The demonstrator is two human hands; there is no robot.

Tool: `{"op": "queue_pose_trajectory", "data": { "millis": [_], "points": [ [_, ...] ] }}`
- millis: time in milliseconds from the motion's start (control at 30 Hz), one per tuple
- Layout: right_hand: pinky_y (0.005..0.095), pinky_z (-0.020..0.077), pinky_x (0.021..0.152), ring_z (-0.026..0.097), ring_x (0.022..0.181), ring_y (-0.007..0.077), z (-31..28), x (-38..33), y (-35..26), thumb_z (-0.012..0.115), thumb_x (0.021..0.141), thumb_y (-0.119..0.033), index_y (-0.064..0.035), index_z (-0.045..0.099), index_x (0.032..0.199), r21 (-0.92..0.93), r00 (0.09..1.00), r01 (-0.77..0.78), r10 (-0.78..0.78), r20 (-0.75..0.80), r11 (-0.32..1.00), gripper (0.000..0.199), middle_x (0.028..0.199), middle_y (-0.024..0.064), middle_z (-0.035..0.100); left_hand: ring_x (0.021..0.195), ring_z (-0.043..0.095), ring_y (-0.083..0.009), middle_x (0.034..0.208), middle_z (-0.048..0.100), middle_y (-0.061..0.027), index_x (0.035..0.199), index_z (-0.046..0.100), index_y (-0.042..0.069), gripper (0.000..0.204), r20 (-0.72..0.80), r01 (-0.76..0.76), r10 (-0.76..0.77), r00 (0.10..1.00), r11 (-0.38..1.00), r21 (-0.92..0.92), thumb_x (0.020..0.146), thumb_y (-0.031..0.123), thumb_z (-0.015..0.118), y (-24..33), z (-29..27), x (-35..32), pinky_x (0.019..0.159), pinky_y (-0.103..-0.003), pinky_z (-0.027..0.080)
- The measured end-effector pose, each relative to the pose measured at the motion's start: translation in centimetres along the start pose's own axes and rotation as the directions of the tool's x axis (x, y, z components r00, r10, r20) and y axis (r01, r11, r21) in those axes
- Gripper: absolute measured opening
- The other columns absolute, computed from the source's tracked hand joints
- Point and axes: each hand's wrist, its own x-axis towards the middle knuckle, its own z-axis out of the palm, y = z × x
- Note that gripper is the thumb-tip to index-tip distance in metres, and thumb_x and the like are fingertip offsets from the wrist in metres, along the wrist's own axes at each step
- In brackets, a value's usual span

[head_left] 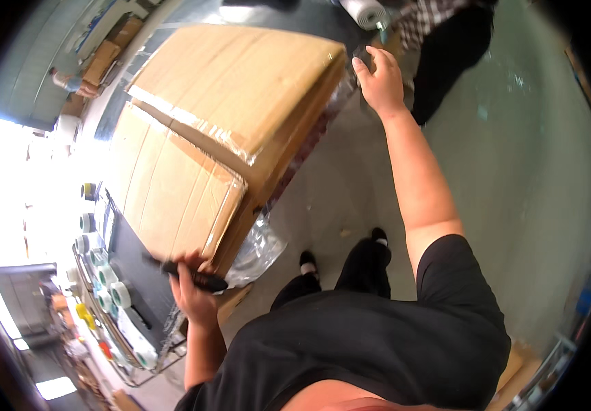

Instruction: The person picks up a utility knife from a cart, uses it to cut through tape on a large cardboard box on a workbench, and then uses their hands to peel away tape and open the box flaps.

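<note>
A large flat cardboard box (230,85) lies on the dark table, with clear tape along its edges. A gap runs between its far panel and its near panel (172,185). At the near corner my left hand (196,298) is closed around a long black hand tool (210,281), blurred by motion, whose exact kind I cannot make out. My right arm reaches out to the box's far right corner. There my right hand (384,83) curls its thumb and fingers round a small dark thing (362,55), too unclear to name.
Several tape rolls (120,294) line the left side of the dark tabletop (141,274). Clear plastic film (258,250) hangs by the near box edge. Another person in a checked shirt and dark trousers (449,58) stands beyond my right hand, near a white roll (364,12).
</note>
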Motion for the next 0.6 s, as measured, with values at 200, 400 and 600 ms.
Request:
{"op": "queue_pose_trajectory", "data": {
  "millis": [200,400,600],
  "points": [
    [0.0387,0.0416,0.109,0.055,0.13,0.0357,8.2,11.0,5.3,0.068,0.087,-0.055,0.0051,0.053,0.138,0.22,0.76,-0.344,0.134,0.635,0.913,0.081,0.137,0.0263,0.058,0.119,0.056,-0.0228,0.133,0.055,-0.0145,0.137,0.045,-0.003,0.04,-0.661,-0.141,0.051,0.749,0.986,-0.084,0.109,0.026,0.044,-6.5,-2.9,-3.8,0.103,-0.035,0.045],
    [0.0313,0.0463,0.092,0.062,0.1,0.0177,8.5,7.6,2.0,0.059,0.099,-0.026,0.0054,0.067,0.118,0.355,0.444,-0.752,0.03,0.895,0.556,0.038,0.109,0.0108,0.07,0.121,0.053,-0.0234,0.132,0.056,-0.0141,0.135,0.048,-0.006,0.045,-0.795,-0.06,0.178,0.58,0.983,0.176,0.107,0.028,0.047,-7.7,-3.1,-0.9,0.106,-0.036,0.04],
    [0.0316,0.0475,0.092,0.061,0.102,0.0147,1.1,3.0,1.4,0.058,0.1,-0.022,0.0051,0.066,0.12,0.371,0.523,-0.678,0.063,0.85,0.635,0.034,0.11,0.0086,0.071,0.113,0.055,-0.0211,0.125,0.059,-0.011,0.134,0.051,-0.002,0.04,-0.738,-0.072,0.198,0.645,0.977,0.2,0.105,0.027,0.049,-8.9,-8.9,2.5,0.097,-0.035,0.045]
  ]
}}
